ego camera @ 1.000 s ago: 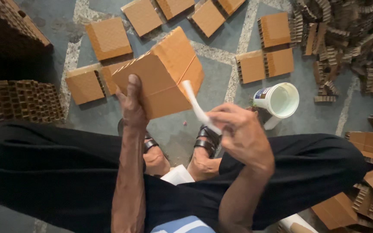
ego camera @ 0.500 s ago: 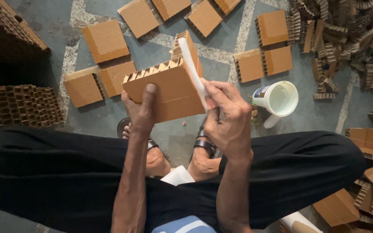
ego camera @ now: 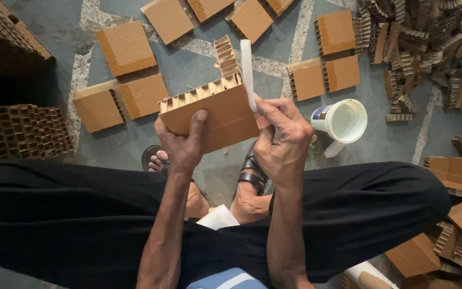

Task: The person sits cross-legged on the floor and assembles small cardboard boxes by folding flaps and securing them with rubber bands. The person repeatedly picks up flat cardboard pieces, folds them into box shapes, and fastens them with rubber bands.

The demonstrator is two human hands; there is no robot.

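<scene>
While the person sits with crossed legs on the floor (ego camera: 209, 59), the left hand (ego camera: 183, 144) holds a brown corrugated cardboard block (ego camera: 215, 115) from below, with the thumb pressed flat on its near face and the other fingers hidden behind it. The block is lifted above the feet in dark sandals (ego camera: 249, 174), and its open cells show along the top edge. The right hand (ego camera: 282, 142) touches the right end of the block, and its fingers are closed around a white flat stick (ego camera: 247, 75) that points upward, just beside the upper right corner of the block. A white plastic cup (ego camera: 343, 120) with white paste inside stands on the floor near the right hand. Several flat cardboard squares (ego camera: 126, 48) lie on the floor further away, and a heap of cardboard scraps (ego camera: 429, 48) is at the upper right. One honeycomb cardboard stack (ego camera: 22, 131) stands at the left side.
</scene>
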